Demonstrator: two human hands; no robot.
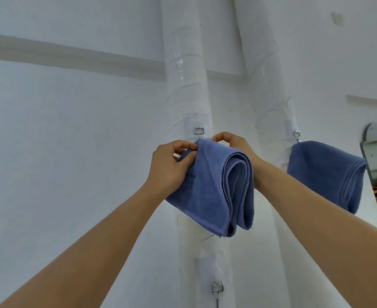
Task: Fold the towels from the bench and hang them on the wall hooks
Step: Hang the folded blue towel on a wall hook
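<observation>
Two white wrapped columns (189, 90) stand against the wall; a folded blue towel (216, 187) is held against the left one, just below a metal hook (199, 130). A second folded towel (325, 172) hangs under the right column's hook (296, 133). The left hand (172, 165) pinches the held towel's top edge; the right hand (232, 143) pinches its upper corner by the hook.

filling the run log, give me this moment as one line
step: hanging towel | left hand: pinches top | right hand: holds top at hook | second towel: hung
</observation>
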